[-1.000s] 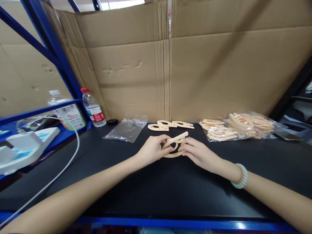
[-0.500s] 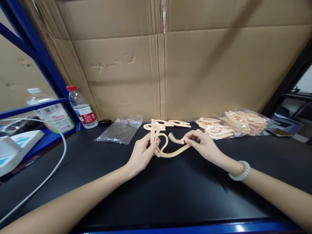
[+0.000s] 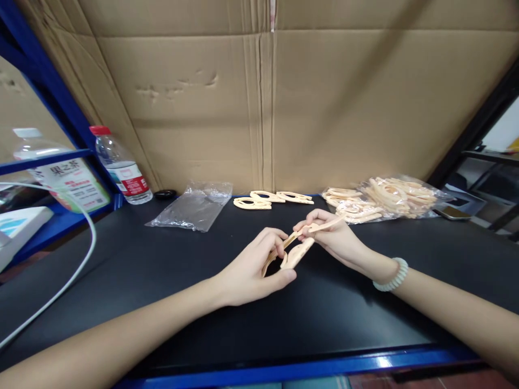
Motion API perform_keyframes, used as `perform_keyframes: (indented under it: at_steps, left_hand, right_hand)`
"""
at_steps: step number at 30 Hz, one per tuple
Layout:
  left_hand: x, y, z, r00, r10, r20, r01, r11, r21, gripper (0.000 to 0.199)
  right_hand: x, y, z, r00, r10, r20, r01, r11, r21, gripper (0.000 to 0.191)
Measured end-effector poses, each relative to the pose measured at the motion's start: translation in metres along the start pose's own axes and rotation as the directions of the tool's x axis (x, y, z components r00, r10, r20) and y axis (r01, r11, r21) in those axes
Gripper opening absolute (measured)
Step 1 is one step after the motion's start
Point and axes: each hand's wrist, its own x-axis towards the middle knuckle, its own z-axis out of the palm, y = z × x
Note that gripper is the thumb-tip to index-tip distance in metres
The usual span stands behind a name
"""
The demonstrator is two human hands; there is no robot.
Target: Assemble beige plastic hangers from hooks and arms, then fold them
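A beige folding clothes hanger (image 3: 298,253) is held between both hands above the black table, its parts partly folded and tilted. My left hand (image 3: 259,265) grips its left end, fingers curled over the far side and thumb along the near side. My right hand (image 3: 328,235) pinches the hanger near its joint, and a straight arm of it points up to the right across the fingers. Fingers hide part of the joint. Behind the hands, several folded beige hangers (image 3: 263,196) lie in a row by the cardboard.
A clear plastic bag (image 3: 194,208) lies at the back left, beside a red-capped bottle (image 3: 124,167). Bagged beige hangers (image 3: 399,197) stand back right, near a phone (image 3: 454,212). A white cable (image 3: 77,270) crosses the left side. Cardboard (image 3: 194,108) walls the back.
The hanger has turned and folded in from a spread shape. My left hand has moved right, closer to my right hand. The view has shifted slightly.
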Motion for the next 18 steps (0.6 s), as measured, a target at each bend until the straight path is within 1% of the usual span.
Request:
perform_keyframes:
  at_steps: [3,6,7,9,11,13,15,18]
  left_hand:
    - [0.003,-0.004,0.005,0.993,-0.118,-0.017,0.112,0.972,-0.205,0.021]
    - [0.007,-0.009,0.008,0.965,-0.261,-0.025,0.235,0.904,-0.357,0.029]
    - [0.008,-0.01,0.008,0.956,-0.294,-0.021,0.263,0.884,-0.385,0.03]
    - [0.009,-0.011,0.008,0.945,-0.326,-0.009,0.294,0.865,-0.407,0.029]
    - [0.008,-0.01,0.008,0.947,-0.322,-0.008,0.296,0.879,-0.374,0.028]
    - [0.007,-0.008,0.009,0.959,-0.283,-0.024,0.263,0.917,-0.299,0.026]
    - [0.006,-0.005,0.008,0.97,-0.241,-0.025,0.232,0.954,-0.188,0.024]
    - [0.006,-0.004,0.004,0.982,-0.188,-0.007,0.189,0.982,0.019,0.024]
  right_hand:
    - [-0.002,0.001,0.002,1.0,0.015,0.007,-0.016,1.0,0.027,0.027]
    - [-0.004,0.001,0.007,0.999,-0.011,0.053,0.011,1.0,0.004,0.025]
    - [-0.005,0.001,0.009,0.998,-0.024,0.067,0.026,0.999,-0.03,0.023]
    - [-0.007,-0.001,0.011,0.994,-0.055,0.093,0.069,0.985,-0.156,0.015]
    - [-0.007,-0.003,0.01,0.986,-0.114,0.119,0.146,0.938,-0.313,0.012]
    - [-0.006,-0.004,0.007,0.967,-0.203,0.155,0.251,0.87,-0.424,0.011]
    - [-0.005,-0.003,0.003,0.934,-0.289,0.209,0.355,0.809,-0.469,0.008]
    - [-0.005,-0.001,0.002,0.887,-0.352,0.299,0.46,0.731,-0.504,0.01]
